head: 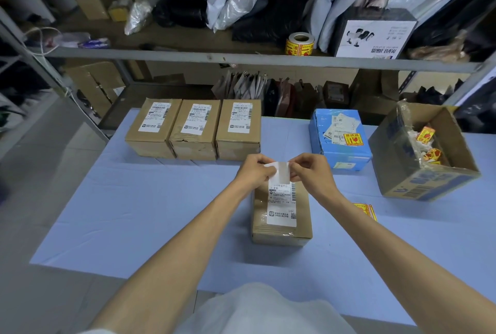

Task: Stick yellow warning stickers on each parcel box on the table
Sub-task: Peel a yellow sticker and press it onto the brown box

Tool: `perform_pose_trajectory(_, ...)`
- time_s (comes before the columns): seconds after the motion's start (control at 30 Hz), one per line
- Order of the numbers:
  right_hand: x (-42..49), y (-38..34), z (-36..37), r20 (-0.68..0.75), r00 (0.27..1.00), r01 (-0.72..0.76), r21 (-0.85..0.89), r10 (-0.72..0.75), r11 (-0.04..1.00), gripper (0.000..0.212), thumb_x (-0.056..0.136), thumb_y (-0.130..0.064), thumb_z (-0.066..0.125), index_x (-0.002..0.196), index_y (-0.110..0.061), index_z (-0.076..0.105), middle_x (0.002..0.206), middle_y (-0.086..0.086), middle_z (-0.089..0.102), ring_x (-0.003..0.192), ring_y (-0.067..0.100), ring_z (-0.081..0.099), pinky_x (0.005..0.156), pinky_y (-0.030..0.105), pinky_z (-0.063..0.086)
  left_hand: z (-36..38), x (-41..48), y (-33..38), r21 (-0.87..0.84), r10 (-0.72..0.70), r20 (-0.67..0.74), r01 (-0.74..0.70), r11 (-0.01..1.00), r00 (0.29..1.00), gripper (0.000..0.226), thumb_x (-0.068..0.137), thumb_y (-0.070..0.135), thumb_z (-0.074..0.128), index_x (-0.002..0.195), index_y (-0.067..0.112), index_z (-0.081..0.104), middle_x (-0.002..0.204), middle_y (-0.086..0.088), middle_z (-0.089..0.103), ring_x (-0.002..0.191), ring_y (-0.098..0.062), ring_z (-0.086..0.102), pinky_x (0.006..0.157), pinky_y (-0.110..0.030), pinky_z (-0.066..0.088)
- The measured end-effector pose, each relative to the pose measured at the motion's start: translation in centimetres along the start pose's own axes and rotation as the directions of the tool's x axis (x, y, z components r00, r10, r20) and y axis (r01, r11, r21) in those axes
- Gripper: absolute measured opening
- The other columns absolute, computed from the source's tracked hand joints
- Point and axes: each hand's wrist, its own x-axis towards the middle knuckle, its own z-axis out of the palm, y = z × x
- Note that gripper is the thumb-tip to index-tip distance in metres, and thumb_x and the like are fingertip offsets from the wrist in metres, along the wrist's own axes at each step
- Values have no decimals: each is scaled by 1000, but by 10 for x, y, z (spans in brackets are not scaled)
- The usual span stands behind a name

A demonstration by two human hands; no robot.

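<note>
An open cardboard carton [397,167], well to the right of and beyond the nearest parcel box [281,234], holds crumpled yellow-and-red sticker scraps [426,136] mixed with pale paper. Between that carton and the nearest parcel box stands a blue box [339,157], closed, with white labels and one yellow warning sticker [353,139] on its top. The nearest parcel box itself is shut, lies on the blue tabletop [134,212] and carries only a white shipping label. Directly above its far end both hands meet: the left hand [253,171] pinches the left edge of a small white slip [279,171] and the right hand [311,171] pinches its right edge, fingers curled. Whether a sticker is on the slip's hidden face cannot be told. Loose yellow stickers [366,210] lie flat just right of the nearest parcel box, partly behind the right forearm. Beyond it and to the left, three brown parcel boxes [194,132] sit side by side, touching. A yellow sticker roll [299,44] stands on the shelf [188,53] far beyond it.
</note>
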Motion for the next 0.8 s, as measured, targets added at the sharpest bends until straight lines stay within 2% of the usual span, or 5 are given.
perform_pose_trajectory(0.27, 2, 1, -2, -35, 999, -28, 23, 29, 999, 11, 89, -3, 59, 83, -6, 68, 73, 9, 71, 65, 18, 69, 56, 17, 54, -2, 2, 1, 10, -40, -76, 41, 999, 996, 6, 84, 8, 57, 85, 10, 63, 84, -6, 64, 79, -18, 58, 71, -31, 51)
perform_pose_trajectory(0.33, 3, 2, -3, -47, 998, -36, 34, 38, 999, 12, 89, -3, 59, 83, -5, 69, 72, 11, 71, 64, 19, 69, 57, 19, 55, -3, 3, 0, 14, -56, -96, 57, 998, 994, 11, 84, 10, 55, 75, 14, 58, 82, -5, 63, 79, -20, 59, 80, -38, 54)
perform_pose_trajectory(0.43, 4, 3, -5, -72, 996, -47, 42, 50, 998, 12, 88, -2, 57, 84, -3, 69, 74, 13, 71, 67, 22, 69, 61, 25, 58, -4, 3, -2, 8, -64, -97, 65, 998, 993, 22, 85, 13, 50, 64, 17, 48, 81, -7, 58, 79, -23, 54, 75, -36, 47)
perform_pose_trajectory(0.7, 3, 5, -7, -105, 992, -62, 40, 66, 997, 13, 88, -1, 56, 85, 0, 69, 74, 13, 70, 63, 18, 67, 59, 23, 57, -4, -3, -1, -183, -46, -174, 14, 983, 984, 20, 90, 2, 51, 80, 15, 40, 85, -6, 69, 87, -26, 68, 80, -42, 54)
perform_pose_trajectory(0.8, 3, 4, -7, -110, 991, -64, 53, 70, 997, 13, 88, -1, 56, 84, -2, 69, 73, 12, 70, 63, 19, 67, 59, 24, 56, -6, -6, 4, -199, -53, -222, 8, 980, 974, 17, 88, -1, 50, 82, 14, 44, 81, -5, 66, 68, -15, 62, 61, -30, 52)
